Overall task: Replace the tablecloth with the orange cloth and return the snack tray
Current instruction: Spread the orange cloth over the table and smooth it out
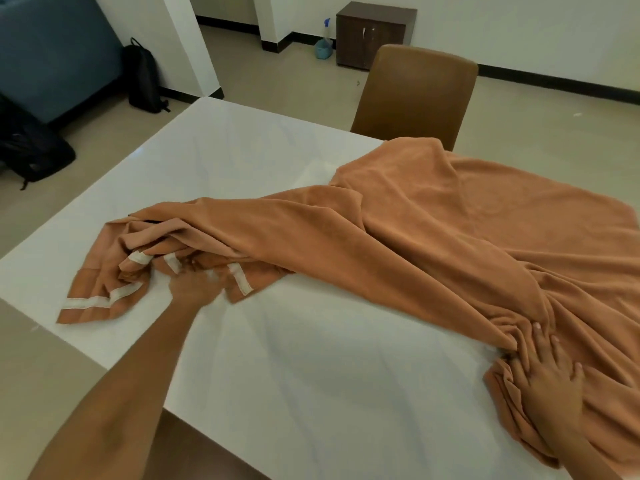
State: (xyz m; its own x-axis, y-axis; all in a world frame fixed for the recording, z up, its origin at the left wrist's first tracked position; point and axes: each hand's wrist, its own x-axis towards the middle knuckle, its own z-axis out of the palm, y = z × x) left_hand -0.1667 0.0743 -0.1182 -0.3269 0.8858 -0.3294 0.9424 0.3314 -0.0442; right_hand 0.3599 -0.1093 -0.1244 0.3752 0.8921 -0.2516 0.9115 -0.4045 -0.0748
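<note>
mid-spread at a white table [294,375]: orange cloth [433,237] lying half opened, flat and smooth over the far right part, twisted into a long ridge running toward the near left, its cream-striped hem bunched beside the left edge. left hand [192,284] reaching into that bunched hem, blurred, fingers buried in the folds and seemingly pinching the fabric, though the grip itself cannot be told for sure. right hand [550,372] laid flat on gathered folds at the near right edge, fingers straight and spread, pressing the cloth down. judged to be the laying of the new cloth, roughly midway, with much white surface showing at the left and near side; whether that white is bare tabletop or the old tablecloth cannot be told. next move likely calling for a pull of the hem toward the left corner while anchoring the right side, then smoothing out the ridge. no snack tray in view, so its return not yet begun; no containers on the table. brown chair [415,95] pushed in at the far side, dark cabinet [372,34] against the back wall.
</note>
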